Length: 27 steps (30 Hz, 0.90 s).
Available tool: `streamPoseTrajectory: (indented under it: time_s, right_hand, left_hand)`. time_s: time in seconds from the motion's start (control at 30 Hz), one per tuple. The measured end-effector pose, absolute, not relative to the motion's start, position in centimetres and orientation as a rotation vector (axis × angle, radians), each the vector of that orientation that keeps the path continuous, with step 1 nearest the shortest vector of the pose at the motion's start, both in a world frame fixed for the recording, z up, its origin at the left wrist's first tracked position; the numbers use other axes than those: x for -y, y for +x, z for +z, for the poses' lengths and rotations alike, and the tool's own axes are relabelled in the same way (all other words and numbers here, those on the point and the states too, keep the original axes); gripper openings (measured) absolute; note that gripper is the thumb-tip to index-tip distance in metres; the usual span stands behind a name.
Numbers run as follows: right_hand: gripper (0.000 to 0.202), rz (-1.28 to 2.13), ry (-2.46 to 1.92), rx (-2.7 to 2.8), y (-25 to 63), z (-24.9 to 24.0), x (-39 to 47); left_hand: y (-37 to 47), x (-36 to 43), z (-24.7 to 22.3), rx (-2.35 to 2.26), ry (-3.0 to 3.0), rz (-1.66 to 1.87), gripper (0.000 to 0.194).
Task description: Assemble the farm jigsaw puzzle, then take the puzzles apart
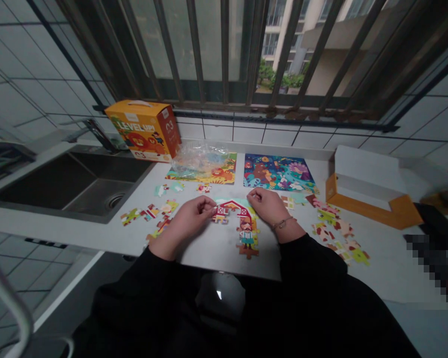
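Observation:
A partly joined puzzle (247,231) lies on the white counter (209,252), showing a red barn roof and a figure in a hat. At its upper left edge my left hand (193,215) has thumb and fingers pinched on a puzzle piece by the barn. My right hand (266,203) is beside the roof's upper right, its fingertips pressed together; whatever they hold, if anything, is too small to make out. Loose pieces (149,214) are scattered left of my left hand, and more loose pieces (338,228) spread out beyond my right wrist.
Behind stand an orange box (145,132), a clear plastic bag (197,158) on a lion picture (224,174), and a dark blue picture (280,172). An open orange-and-white box (373,199) sits at right. The sink (78,186) is at left, below a barred window.

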State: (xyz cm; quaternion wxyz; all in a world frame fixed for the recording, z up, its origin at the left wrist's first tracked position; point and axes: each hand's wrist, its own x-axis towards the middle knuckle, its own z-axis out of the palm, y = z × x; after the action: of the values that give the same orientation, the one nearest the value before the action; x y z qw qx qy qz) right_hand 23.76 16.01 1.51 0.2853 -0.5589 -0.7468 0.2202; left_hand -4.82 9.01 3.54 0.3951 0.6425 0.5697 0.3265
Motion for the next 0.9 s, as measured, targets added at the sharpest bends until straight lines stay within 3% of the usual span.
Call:
streamPoseTrajectory:
  time_s: [0.2, 0.9]
  right_hand:
    - [0.019, 0.587, -1.481, 1.998, 23.8, 1.5, -16.0]
    - [0.017, 0.592, -1.477, 2.014, 23.7, 1.4, -16.1]
  left_hand:
    - [-0.7, -8.5, 2.5, -1.636, 1.746, 0.793, 0.014]
    - [-3.3, -8.6, 3.5, -1.889, 1.794, 0.602, 0.018]
